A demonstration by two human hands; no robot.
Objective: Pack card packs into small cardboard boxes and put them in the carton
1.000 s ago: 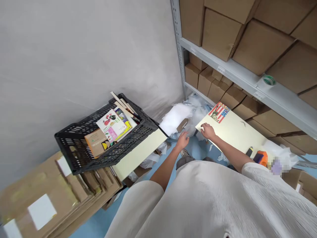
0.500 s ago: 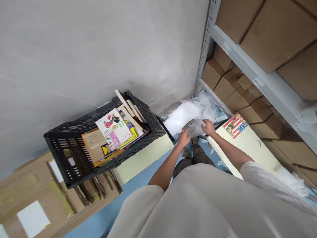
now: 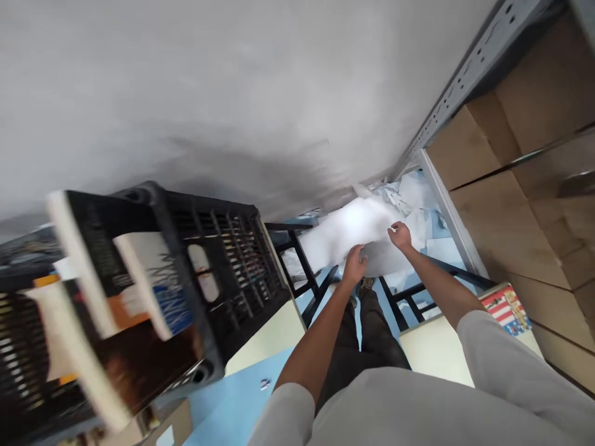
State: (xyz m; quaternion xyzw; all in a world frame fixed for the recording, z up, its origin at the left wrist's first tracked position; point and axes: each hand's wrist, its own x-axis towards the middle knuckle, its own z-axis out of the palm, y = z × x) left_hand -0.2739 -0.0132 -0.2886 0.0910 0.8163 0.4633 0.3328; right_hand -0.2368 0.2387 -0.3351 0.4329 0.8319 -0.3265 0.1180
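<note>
Centre of frame: the left hand (image 3: 354, 265), fingers together, and the right hand (image 3: 400, 235), fingers slightly apart, both touching crumpled white packing film (image 3: 357, 226); any grip cannot be determined. Lower left: black plastic crate (image 3: 227, 266) holding books (image 3: 155, 291).

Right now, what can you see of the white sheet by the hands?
The white sheet is crumpled and looks like thin foam wrap, bunched into a loose mass. The left hand and right hand both reach its lower edge; whether they grip it cannot be told. Torn scraps lie behind it, beside a black metal frame.
</note>
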